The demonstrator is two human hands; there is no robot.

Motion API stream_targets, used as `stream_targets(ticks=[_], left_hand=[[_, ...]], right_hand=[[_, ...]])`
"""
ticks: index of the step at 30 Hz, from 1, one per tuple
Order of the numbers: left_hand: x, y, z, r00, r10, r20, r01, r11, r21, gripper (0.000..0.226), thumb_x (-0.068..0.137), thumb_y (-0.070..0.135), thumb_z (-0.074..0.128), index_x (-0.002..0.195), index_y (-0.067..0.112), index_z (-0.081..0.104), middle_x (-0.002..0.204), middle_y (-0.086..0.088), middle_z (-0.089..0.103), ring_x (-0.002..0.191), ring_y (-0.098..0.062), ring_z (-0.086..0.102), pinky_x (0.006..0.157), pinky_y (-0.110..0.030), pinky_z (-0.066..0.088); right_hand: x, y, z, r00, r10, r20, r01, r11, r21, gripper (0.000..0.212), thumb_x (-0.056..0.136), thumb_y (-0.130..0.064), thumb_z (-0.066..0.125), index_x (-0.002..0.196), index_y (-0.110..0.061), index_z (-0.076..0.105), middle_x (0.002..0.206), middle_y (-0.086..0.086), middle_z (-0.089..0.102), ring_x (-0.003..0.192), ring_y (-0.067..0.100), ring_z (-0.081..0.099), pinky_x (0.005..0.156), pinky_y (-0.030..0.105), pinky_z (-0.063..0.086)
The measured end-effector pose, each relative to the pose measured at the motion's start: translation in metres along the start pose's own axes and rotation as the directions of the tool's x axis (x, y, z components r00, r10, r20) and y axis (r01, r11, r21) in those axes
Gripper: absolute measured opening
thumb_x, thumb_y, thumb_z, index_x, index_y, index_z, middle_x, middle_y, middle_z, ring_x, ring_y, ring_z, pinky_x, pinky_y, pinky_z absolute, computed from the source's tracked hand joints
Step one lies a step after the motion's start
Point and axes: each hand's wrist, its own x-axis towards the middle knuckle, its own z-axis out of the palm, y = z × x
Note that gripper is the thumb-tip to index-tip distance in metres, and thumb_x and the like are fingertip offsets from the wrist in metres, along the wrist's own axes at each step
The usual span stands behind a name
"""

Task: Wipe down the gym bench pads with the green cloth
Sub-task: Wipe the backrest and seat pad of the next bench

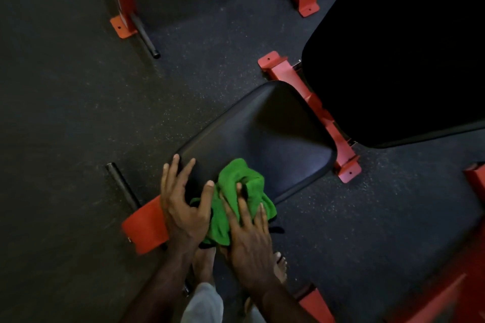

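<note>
Cloth: the green cloth sits bunched on the near end of the seat pad, part of it hanging past the near edge toward me.
Right hand: my right hand lies on the cloth with fingers spread and slightly bent, pressing it down; I judge it a press, not a pinch.
Left hand: my left hand is spread wide, fingertips on the pad's near-left corner, thumb against the cloth's edge, gripping nothing.
Back pad: the back pad stands up and to the right, apart from the seat, a red frame showing in the gap.
Risk, cloth: being bunched, it may only drag a narrow strip; I'd expect missed patches unless it is flattened.
Risk, edge: the overhanging part could slide off the near edge if I pull toward myself.
Risk, gap: a long push up-right could run the cloth into the frame between the pads and snag it.
Risk, feet: my bare feet are close under the near edge, beside a red roller.
Room: the pad's far half is bare, so strokes away from me have free run; dark floor lies open on the left.
</note>
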Motion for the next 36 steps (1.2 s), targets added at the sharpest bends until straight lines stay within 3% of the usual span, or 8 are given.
stream_targets(ticks=[5, 9, 13, 17, 22, 28, 32, 36], left_hand=[[-0.007, 0.013, 0.019, 0.997, 0.065, 0.043, -0.066, 0.997, 0.032, 0.057, 0.090, 0.048, 0.059, 0.138, 0.018, 0.065, 0.158, 0.000, 0.047, 0.153, -0.022, 0.032, 0.121, -0.039, 0.029], [-0.008, 0.016, 0.023, 0.998, 0.066, -0.007, -0.066, 0.998, -0.012, 0.048, 0.096, 0.042, 0.057, 0.135, 0.017, 0.067, 0.154, 0.001, 0.052, 0.149, -0.020, 0.039, 0.121, -0.033, 0.031], [-0.008, 0.018, 0.016, 0.996, 0.037, -0.087, -0.043, 0.997, -0.068, 0.037, 0.099, 0.026, 0.058, 0.132, 0.015, 0.069, 0.148, 0.002, 0.057, 0.141, -0.014, 0.048, 0.115, -0.038, 0.041], [-0.005, 0.013, 0.006, 0.999, 0.008, -0.044, -0.009, 1.000, -0.005, 0.042, 0.095, 0.025, 0.060, 0.136, 0.017, 0.066, 0.151, -0.002, 0.054, 0.144, -0.021, 0.045, 0.118, -0.042, 0.038], [-0.010, 0.006, 0.008, 0.996, 0.025, 0.080, -0.036, 0.990, 0.136, 0.053, 0.094, 0.032, 0.060, 0.146, 0.021, 0.057, 0.163, 0.000, 0.040, 0.154, -0.021, 0.027, 0.122, -0.036, 0.025], [-0.025, 0.012, 0.034, 0.983, 0.062, 0.172, -0.099, 0.972, 0.212, 0.060, 0.094, 0.037, 0.060, 0.152, 0.027, 0.049, 0.168, 0.004, 0.029, 0.159, -0.017, 0.012, 0.127, -0.048, 0.019], [-0.027, 0.009, 0.032, 0.976, 0.064, 0.209, -0.114, 0.965, 0.235, 0.061, 0.095, 0.039, 0.059, 0.154, 0.027, 0.047, 0.170, 0.004, 0.025, 0.159, -0.015, 0.008, 0.127, -0.040, 0.010], [-0.027, 0.013, 0.017, 0.953, 0.075, 0.294, -0.143, 0.966, 0.214, 0.061, 0.096, 0.042, 0.056, 0.154, 0.027, 0.047, 0.170, 0.004, 0.024, 0.159, -0.014, 0.009, 0.126, -0.038, 0.013]], right_hand=[[-0.009, -0.013, -0.010, 0.888, 0.449, -0.098, -0.392, 0.851, 0.349, 0.116, 0.082, -0.058, 0.081, 0.166, -0.035, 0.004, 0.174, 0.000, -0.011, 0.155, 0.030, 0.026, 0.117, 0.050, 0.039], [-0.025, -0.039, 0.030, 0.620, 0.758, 0.203, -0.651, 0.352, 0.673, 0.121, 0.076, -0.048, 0.088, 0.167, -0.023, 0.012, 0.157, -0.007, 0.036, 0.131, 0.005, 0.046, 0.104, 0.027, 0.039], [-0.056, 0.034, 0.141, 0.411, 0.856, 0.315, -0.697, 0.073, 0.713, 0.130, 0.064, -0.108, 0.013, 0.158, -0.020, 0.031, 0.167, -0.006, 0.032, 0.133, -0.001, 0.043, 0.108, 0.021, 0.028], [-0.002, -0.025, 0.033, 0.447, 0.863, 0.235, -0.514, 0.033, 0.857, 0.096, 0.078, -0.042, 0.089, 0.158, -0.025, 0.038, 0.137, -0.015, 0.059, 0.120, 0.002, 0.058, 0.098, 0.023, 0.045], [0.049, 0.023, -0.031, 0.308, 0.951, 0.038, -0.576, 0.154, 0.803, 0.111, 0.080, -0.053, 0.083, 0.165, -0.025, 0.019, 0.148, 0.010, 0.055, 0.131, 0.028, 0.057, 0.105, 0.035, 0.044], [0.038, 0.029, -0.043, 0.450, 0.886, 0.112, -0.575, 0.191, 0.795, 0.095, 0.081, -0.050, 0.084, 0.158, -0.024, 0.035, 0.144, 0.007, 0.060, 0.131, 0.029, 0.059, 0.102, 0.029, 0.042], [0.058, 0.052, -0.050, 0.249, 0.968, 0.015, -0.583, 0.138, 0.800, 0.086, 0.086, -0.046, 0.081, 0.158, -0.019, 0.042, 0.143, 0.016, 0.061, 0.130, 0.036, 0.059, 0.105, 0.041, 0.046], [0.040, 0.013, -0.054, 0.408, 0.909, 0.081, -0.703, 0.257, 0.664, 0.083, 0.093, -0.033, 0.075, 0.159, -0.005, 0.033, 0.131, 0.031, 0.063, 0.119, 0.046, 0.062, 0.096, 0.046, 0.049]])
